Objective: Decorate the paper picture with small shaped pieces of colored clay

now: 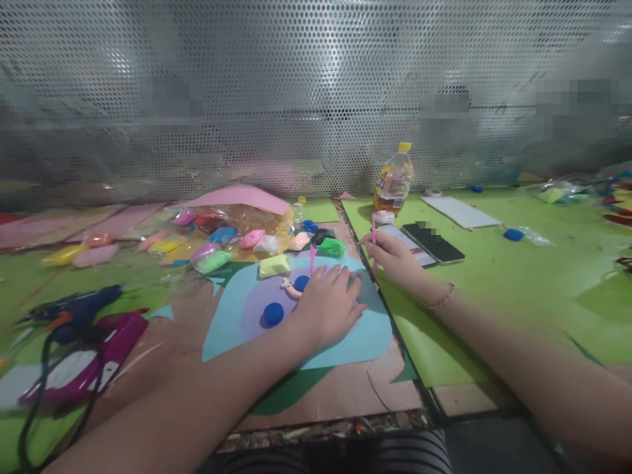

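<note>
My left hand (330, 304) lies palm down with its fingers spread over a light blue paper shape (224, 329) with a purple middle. What is under the palm is hidden. Beside it on the paper are a blue disc (273, 315), a second blue disc (301, 283) partly covered, and a small curved pale pink piece (292, 289). A thin pink piece (313, 259) sticks up just beyond the fingers. To the right, my right hand (388, 255) pinches a thin upright pink stick (374, 240) above the board's edge, near a phone (434, 242).
Several bags of coloured clay (212, 261) lie at the back left, by a pink sheet (241, 196). A glue gun (79, 308) and a magenta packet (93, 355) with a black cord lie left. A yellow-capped bottle (395, 178) and a white board (460, 212) stand behind, before a perforated metal screen (296, 85).
</note>
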Demonstrator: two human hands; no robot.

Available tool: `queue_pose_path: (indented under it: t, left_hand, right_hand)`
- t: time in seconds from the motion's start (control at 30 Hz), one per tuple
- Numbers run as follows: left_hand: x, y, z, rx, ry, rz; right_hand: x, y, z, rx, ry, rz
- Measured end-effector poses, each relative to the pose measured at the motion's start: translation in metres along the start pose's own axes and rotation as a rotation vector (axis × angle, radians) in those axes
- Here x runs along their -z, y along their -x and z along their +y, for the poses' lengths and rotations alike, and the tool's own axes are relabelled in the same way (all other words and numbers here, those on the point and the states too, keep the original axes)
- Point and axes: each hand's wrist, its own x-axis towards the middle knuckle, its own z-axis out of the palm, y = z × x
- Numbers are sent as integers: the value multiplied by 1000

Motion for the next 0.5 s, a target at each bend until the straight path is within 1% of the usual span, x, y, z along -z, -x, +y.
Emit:
queue_pose_path:
  t: [0.1, 0.17, 0.27, 0.33, 0.4, 0.43, 0.47, 0.5]
  left_hand:
    - [11, -5, -6, -3, 34, 59]
    - [18, -9, -16, 64, 66, 111]
    - [26, -10, -39, 205, 56, 113]
    - [30, -3, -61, 337, 56, 56]
    - [37, 11, -90, 512, 48, 69]
    - [41, 20, -107, 581, 1, 122]
    - [46, 29, -125, 647, -70, 214]
    - [51, 38, -145, 754, -153, 312]
  right_hand:
    - [0, -1, 1, 11, 5, 18]
    - [1, -2, 2, 15, 15, 20]
    - [2, -3, 4, 12, 65, 16]
    - [2, -3, 5, 13, 85, 19]
    - [3, -4, 5, 17, 92, 22]
    - [3, -3, 4, 18, 96, 20]
    - [3, -3, 3, 19, 102, 17]
    - [3, -3, 2, 20, 108, 12]
